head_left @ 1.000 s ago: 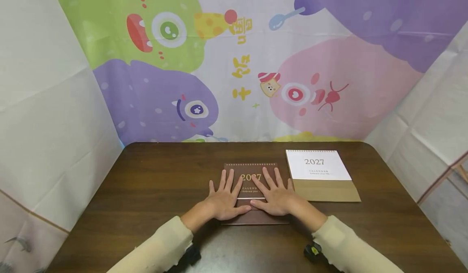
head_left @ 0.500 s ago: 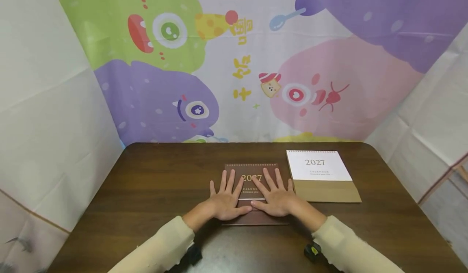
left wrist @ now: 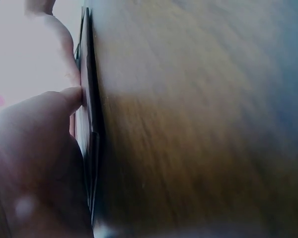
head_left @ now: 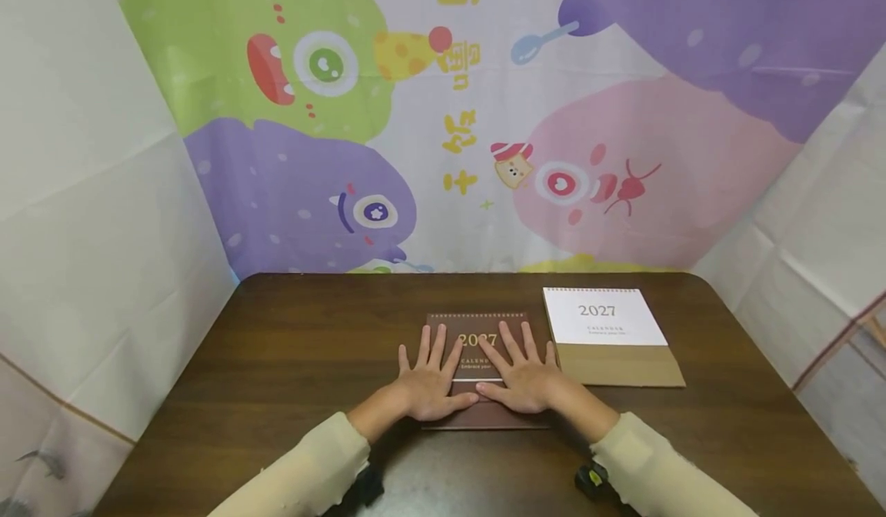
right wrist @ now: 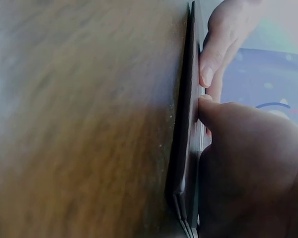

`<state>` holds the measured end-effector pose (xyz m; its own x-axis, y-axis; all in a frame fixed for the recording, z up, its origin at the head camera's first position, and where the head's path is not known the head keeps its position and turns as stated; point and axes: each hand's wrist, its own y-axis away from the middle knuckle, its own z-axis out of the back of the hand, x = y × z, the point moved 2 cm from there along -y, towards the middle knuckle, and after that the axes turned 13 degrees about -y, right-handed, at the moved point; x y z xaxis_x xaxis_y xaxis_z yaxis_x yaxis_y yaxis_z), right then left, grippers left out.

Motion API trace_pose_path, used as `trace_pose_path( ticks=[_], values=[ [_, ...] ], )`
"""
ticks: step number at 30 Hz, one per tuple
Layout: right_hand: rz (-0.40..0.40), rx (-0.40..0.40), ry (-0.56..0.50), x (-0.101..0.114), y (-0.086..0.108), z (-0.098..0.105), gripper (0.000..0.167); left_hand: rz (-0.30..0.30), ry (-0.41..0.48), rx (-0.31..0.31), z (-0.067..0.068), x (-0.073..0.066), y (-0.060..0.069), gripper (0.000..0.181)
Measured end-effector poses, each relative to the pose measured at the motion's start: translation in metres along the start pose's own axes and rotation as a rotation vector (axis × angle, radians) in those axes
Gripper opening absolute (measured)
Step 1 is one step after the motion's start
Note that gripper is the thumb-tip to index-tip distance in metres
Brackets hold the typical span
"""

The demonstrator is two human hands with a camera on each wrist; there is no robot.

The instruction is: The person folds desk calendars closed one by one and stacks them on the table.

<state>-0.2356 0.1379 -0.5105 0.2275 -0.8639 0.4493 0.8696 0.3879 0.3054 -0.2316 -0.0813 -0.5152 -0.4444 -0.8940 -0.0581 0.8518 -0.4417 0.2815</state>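
A brown desk calendar marked 2027 lies flat on the dark wooden table, its spiral binding toward the back. Spread fingers of my left hand rest on its left side, the thumb on the lower cover. On the right side my right hand rests the same way, with its thumb tip close to the left one. The hands hide parts of the cover and its lettering. Both wrist views show the thin edge of the calendar low against the wood, with a thumb touching its top.
A white desk calendar with a tan base lies just right of the right hand. Behind the table hangs a cloth with cartoon monsters. Pale cloth walls stand at both sides.
Both hands stay in place on the brown calendar, and the calendars do not move. The whole head view has shifted slightly downward in the picture.
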Motion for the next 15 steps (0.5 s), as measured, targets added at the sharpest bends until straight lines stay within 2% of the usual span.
trace_pose_path(
  ticks=[11, 15],
  values=[
    [0.003, -0.021, 0.018, 0.001, 0.001, 0.002, 0.092, -0.014, -0.010, -0.022, 0.008, -0.002, 0.007, 0.105],
    [0.013, -0.032, -0.007, 0.002, 0.002, 0.002, 0.091, -0.013, 0.018, -0.041, 0.010, -0.001, 0.011, 0.102]
  ],
)
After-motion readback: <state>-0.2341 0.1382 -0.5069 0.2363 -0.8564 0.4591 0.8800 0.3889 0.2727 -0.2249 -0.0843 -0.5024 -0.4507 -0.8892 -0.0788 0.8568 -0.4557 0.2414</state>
